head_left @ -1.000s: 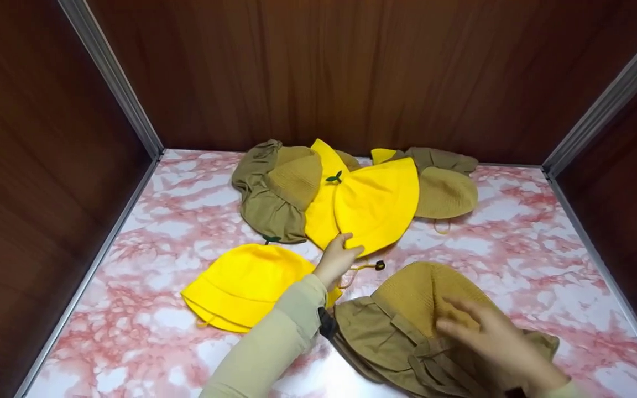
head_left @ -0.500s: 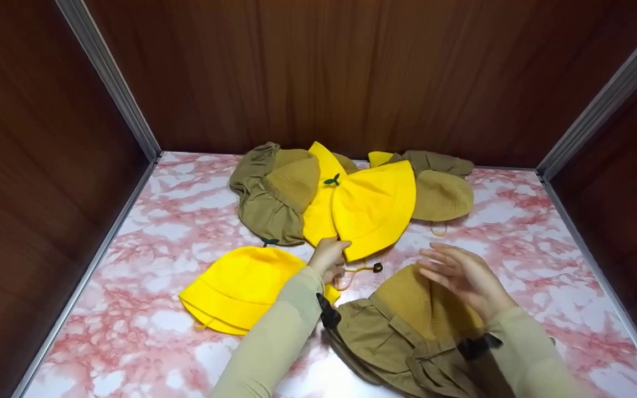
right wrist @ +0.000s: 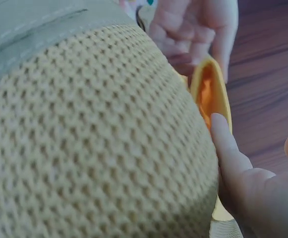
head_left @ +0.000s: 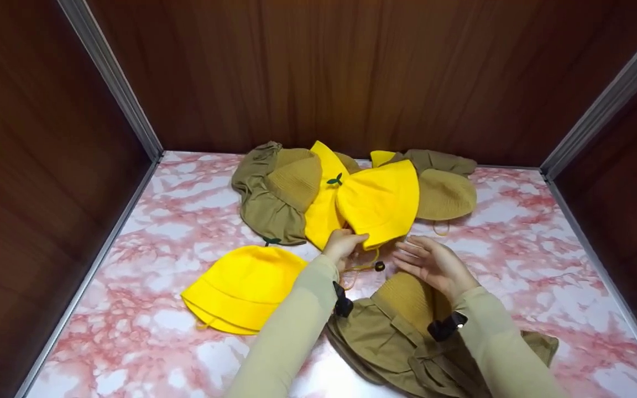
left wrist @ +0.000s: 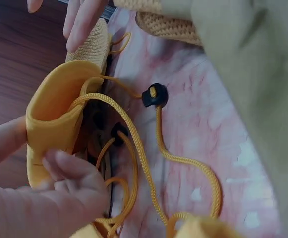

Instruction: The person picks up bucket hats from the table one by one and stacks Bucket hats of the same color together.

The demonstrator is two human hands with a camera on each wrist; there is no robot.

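A yellow bucket hat (head_left: 382, 202) with a green sprout on its crown lies on the pile at the back. My left hand (head_left: 343, 246) pinches the near edge of its brim and lifts it slightly. My right hand (head_left: 432, 265), fingers extended, is just off the brim's right side. From this hat trails a yellow cord with a black toggle (left wrist: 155, 95), seen in the left wrist view. Below my right hand is a large brown hat (head_left: 401, 309) with a tan mesh crown; that crown (right wrist: 109, 134) fills much of the right wrist view.
Another yellow hat (head_left: 246, 287) lies at the left front. Beneath and beside the pinched hat are a brown hat (head_left: 274, 204), a yellow one (head_left: 318, 218) and a tan-crowned one (head_left: 445, 193). Dark wood-look panels (head_left: 318, 72) enclose the pink marbled table (head_left: 147, 265) on three sides.
My right hand has moved up and left from over the large brown hat to the yellow hat's brim. My left hand keeps near the brim, whose front edge is now raised a little.
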